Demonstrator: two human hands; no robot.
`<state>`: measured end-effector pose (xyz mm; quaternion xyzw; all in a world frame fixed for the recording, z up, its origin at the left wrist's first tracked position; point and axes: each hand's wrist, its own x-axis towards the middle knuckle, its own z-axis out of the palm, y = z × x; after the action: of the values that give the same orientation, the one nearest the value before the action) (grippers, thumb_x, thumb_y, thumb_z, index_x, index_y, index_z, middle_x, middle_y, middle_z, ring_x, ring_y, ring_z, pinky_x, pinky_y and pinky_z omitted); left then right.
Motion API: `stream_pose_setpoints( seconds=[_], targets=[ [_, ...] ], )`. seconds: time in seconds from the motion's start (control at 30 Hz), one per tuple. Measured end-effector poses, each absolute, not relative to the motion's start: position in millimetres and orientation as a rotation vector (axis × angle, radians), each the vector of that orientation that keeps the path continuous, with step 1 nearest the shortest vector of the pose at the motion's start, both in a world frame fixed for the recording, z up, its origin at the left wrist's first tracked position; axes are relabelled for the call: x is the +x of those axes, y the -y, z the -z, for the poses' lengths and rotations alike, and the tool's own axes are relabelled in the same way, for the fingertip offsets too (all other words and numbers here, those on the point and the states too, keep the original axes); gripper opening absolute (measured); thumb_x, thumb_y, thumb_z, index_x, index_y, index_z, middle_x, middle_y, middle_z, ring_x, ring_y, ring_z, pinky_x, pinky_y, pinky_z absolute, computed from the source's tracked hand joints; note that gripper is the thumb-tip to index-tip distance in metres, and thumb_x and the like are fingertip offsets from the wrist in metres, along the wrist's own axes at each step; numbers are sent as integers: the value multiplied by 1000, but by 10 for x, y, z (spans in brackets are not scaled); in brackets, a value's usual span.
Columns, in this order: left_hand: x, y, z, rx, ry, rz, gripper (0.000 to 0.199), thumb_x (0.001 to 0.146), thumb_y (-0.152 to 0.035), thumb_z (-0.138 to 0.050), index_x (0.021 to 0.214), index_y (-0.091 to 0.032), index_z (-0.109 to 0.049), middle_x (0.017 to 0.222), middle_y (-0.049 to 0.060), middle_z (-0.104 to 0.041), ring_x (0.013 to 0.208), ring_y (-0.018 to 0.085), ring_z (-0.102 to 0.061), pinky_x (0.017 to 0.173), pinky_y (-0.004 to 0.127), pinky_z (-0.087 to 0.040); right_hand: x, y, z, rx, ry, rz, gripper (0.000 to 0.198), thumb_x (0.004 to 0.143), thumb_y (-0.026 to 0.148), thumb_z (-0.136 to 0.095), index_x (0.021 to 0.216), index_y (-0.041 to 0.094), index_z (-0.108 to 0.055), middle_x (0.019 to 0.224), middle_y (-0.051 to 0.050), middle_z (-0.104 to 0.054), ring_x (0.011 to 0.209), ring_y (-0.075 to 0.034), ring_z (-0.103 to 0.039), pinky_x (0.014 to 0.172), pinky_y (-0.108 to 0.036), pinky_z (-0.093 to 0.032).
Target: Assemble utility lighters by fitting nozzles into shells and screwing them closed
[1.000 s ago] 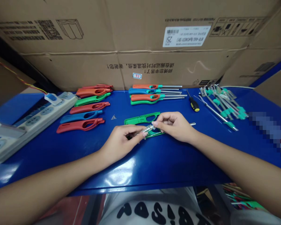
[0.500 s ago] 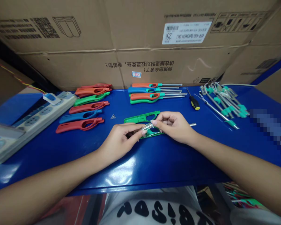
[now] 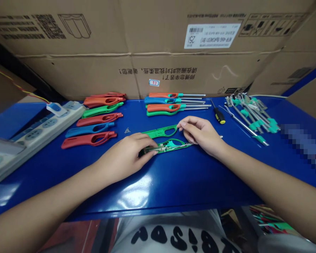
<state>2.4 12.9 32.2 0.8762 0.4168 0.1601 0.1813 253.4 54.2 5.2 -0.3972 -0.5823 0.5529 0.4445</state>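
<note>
The clear tank (image 3: pixel 153 149) lies along the near green half (image 3: pixel 173 150) on the table (image 3: pixel 160 188), its rear end hidden by our left hand (image 3: pixel 126 151). Our left thumb and fingers pinch the tank from either side. Teal parts and pale wires sit in that half, the metal tube (image 3: pixel 221 136) running out past our right hand (image 3: pixel 200 135), so we judge the filling nearly done.

The far half (image 3: pixel 158 133) lies apart behind it. Our right thumb and forefinger come together at its tip; we cannot tell whether they grip it.

Screws (image 3: pixel 127 130) lie loose nearby and the screwdriver (image 3: pixel 219 116) rests unused, so we judge closing and fastening undone on this piece.

Farther out, four lighters (image 3: pixel 160 108) look complete. Coloured shells (image 3: pixel 94 121) without tubes on the left and cores (image 3: pixel 244 127) on the right seem to be work left.
</note>
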Motion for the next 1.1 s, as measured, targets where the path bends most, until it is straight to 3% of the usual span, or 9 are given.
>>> stream_pose_setpoints(
  seconds=[0.1, 0.37, 0.47, 0.57, 0.7, 0.8, 0.93, 1.1],
  targets=[
    [11, -136, -294, 2495, -1184, -409, 20, 96, -27, -59, 107, -21, -74, 106, 7, -72, 104, 24, -66, 91, 36, -53, 2528, -537, -50, -996, 1445, -1368, 27, 86, 43, -70, 83, 16, -65, 54, 7, -48, 42, -4, -34, 41, -23, -21],
    [13, -132, -316, 2500, -1194, -386, 23, 97, -30, -58, 111, -22, -75, 106, 6, -72, 99, 23, -68, 86, 34, -54, 2522, -544, -63, -1010, 1461, -1372, 24, 85, 40, -70, 81, 17, -65, 51, 8, -45, 42, -4, -34, 42, -23, -22],
    [24, -133, -301, 2454, -1194, -417, 22, 97, -26, -59, 109, -23, -77, 103, 6, -73, 92, 20, -69, 78, 30, -55, 2530, -545, -54, -1024, 1495, -1381, 26, 85, 42, -71, 81, 17, -67, 62, 4, -58, 42, -4, -35, 42, -23, -25],
    [34, -123, -291, 2419, -1195, -476, 18, 94, -23, -64, 104, -21, -79, 94, 6, -73, 79, 17, -68, 70, 27, -53, 2538, -512, -38, -1022, 1636, -1349, 28, 86, 45, -69, 85, 17, -71, 80, -4, -70, 48, -6, -46, 45, -24, -33],
    [50, -94, -308, 2412, -1229, -479, 17, 93, -24, -66, 103, -21, -79, 90, 5, -71, 75, 16, -67, 65, 26, -51, 2544, -425, -37, -908, 2022, -1100, 23, 92, 36, -63, 96, 18, -78, 91, -7, -76, 55, -8, -50, 49, -24, -35],
    [55, -84, -315, 2415, -1227, -461, 18, 93, -25, -67, 105, -21, -79, 92, 5, -71, 79, 18, -67, 68, 26, -51, 2550, -385, -51, -755, 2230, -949, 22, 93, 27, -62, 104, 19, -78, 98, -6, -78, 52, -7, -47, 48, -23, -36],
    [47, -96, -297, 2406, -1226, -469, 16, 92, -21, -67, 103, -21, -79, 95, 5, -73, 83, 19, -69, 72, 27, -52, 2562, -385, -57, -703, 2307, -878, 23, 94, 24, -61, 109, 21, -77, 102, -5, -78, 59, -10, -57, 52, -23, -41],
    [45, -114, -282, 2373, -1234, -494, 15, 92, -21, -65, 100, -22, -78, 97, 5, -74, 86, 20, -70, 74, 28, -53, 2555, -397, -63, -699, 2323, -842, 23, 94, 23, -60, 110, 20, -76, 101, -5, -78, 54, -7, -51, 50, -22, -39]
  ],
)
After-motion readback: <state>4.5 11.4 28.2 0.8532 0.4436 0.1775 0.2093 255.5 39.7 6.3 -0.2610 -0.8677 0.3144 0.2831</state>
